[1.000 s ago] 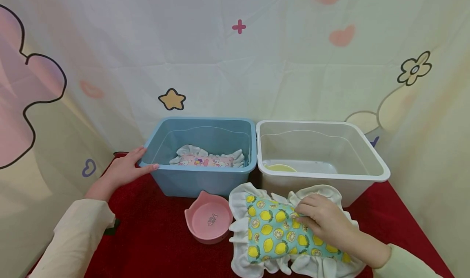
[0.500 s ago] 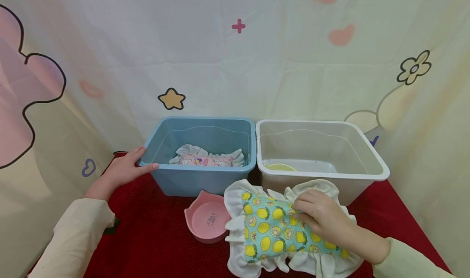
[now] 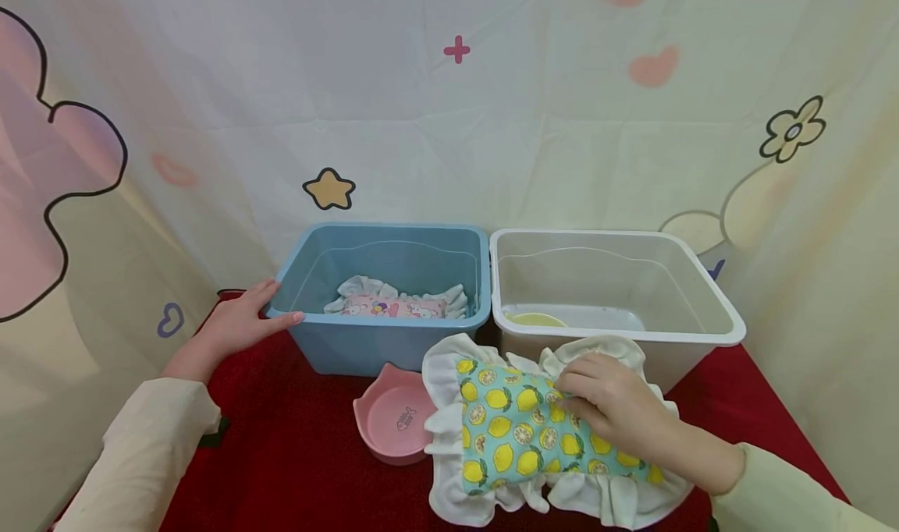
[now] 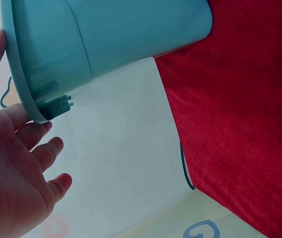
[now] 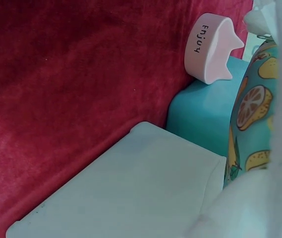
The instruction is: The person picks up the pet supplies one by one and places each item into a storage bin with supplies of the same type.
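My right hand (image 3: 618,399) pinches the middle of a frilled pillow (image 3: 513,430) printed with lemons on teal. In the right wrist view the pillow (image 5: 254,109) hangs above the red cloth, and the fingers are hidden behind its white ruffle. My left hand (image 3: 235,325) rests on the left corner of a blue bin (image 3: 351,352), thumb along the front rim. The left wrist view shows that hand (image 4: 17,173) with its outer fingers loose beside the rim. Inside the blue bin lies a pink frilled pillow (image 3: 396,307).
A white bin (image 3: 667,298) stands right of the blue one, with a yellow round thing (image 3: 537,320) partly visible inside. A pink cat-eared bowl (image 3: 393,427) sits on the red cloth (image 3: 295,454) before the blue bin, overlapped by the lemon pillow's ruffle. A printed curtain (image 3: 435,150) hangs behind.
My right hand and the lemon pillow have shifted slightly left and up toward the bins, covering more of the pink bowl. The left hand has not moved.
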Demonstrator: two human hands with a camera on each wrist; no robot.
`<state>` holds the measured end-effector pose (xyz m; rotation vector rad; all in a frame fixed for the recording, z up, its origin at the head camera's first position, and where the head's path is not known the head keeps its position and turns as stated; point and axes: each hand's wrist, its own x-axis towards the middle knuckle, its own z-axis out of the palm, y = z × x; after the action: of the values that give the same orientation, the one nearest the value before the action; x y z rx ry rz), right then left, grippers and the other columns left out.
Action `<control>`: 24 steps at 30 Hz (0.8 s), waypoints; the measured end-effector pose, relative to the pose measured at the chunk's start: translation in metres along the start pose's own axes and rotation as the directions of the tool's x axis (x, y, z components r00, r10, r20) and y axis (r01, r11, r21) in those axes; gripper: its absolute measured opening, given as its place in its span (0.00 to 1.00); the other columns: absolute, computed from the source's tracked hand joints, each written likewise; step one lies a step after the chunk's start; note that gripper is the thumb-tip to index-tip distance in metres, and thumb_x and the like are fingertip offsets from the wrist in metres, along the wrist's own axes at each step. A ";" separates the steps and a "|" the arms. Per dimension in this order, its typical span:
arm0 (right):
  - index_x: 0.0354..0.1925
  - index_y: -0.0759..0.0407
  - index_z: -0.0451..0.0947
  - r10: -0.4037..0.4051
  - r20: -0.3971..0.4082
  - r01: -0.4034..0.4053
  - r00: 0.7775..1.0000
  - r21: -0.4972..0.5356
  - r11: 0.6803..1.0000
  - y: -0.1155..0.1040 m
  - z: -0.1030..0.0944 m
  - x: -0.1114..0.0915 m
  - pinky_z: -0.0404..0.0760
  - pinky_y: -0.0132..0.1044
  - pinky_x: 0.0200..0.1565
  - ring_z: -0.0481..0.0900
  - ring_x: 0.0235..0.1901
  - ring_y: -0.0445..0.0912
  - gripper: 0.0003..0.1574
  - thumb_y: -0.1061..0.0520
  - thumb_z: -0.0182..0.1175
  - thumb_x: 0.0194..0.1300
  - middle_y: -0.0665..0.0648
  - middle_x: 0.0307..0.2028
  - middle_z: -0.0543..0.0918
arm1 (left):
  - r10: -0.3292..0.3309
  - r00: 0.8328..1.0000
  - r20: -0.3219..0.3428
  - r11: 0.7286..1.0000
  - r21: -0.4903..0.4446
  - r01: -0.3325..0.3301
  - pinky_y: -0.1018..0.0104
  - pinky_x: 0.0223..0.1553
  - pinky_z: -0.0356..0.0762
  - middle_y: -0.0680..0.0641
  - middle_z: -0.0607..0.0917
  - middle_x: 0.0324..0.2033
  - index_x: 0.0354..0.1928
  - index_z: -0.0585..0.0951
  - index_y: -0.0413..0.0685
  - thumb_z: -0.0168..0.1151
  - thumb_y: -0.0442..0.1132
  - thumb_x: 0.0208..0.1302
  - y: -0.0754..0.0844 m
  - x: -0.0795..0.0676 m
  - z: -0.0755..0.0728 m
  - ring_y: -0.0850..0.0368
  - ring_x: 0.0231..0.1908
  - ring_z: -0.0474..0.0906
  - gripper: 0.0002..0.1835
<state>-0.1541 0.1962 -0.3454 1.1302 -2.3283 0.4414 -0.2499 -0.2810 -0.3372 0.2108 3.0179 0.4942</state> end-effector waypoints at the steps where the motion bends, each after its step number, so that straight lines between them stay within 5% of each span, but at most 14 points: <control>1: 0.26 0.50 0.77 0.001 -0.001 -0.001 1.000 0.002 1.000 0.000 0.000 0.001 0.76 0.35 0.38 0.73 0.32 0.39 0.15 0.62 0.69 0.36 0.43 0.28 0.78 | -0.001 1.000 0.001 1.000 0.001 0.001 0.34 0.52 0.60 0.32 0.52 0.65 0.67 0.49 0.39 0.45 0.68 0.54 0.000 0.000 0.000 0.30 0.59 0.54 0.49; 24: 0.26 0.51 0.78 -0.010 -0.006 0.010 1.000 0.014 1.000 0.001 -0.004 0.016 0.76 0.35 0.37 0.74 0.32 0.40 0.11 0.61 0.68 0.40 0.44 0.28 0.78 | -0.003 1.000 0.000 1.000 0.004 0.003 0.34 0.51 0.60 0.32 0.52 0.65 0.67 0.49 0.39 0.46 0.67 0.54 0.002 -0.001 -0.001 0.29 0.59 0.54 0.49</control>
<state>-0.1622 0.1889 -0.3328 1.1451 -2.3163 0.4570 -0.2490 -0.2800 -0.3353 0.2067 3.0186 0.4875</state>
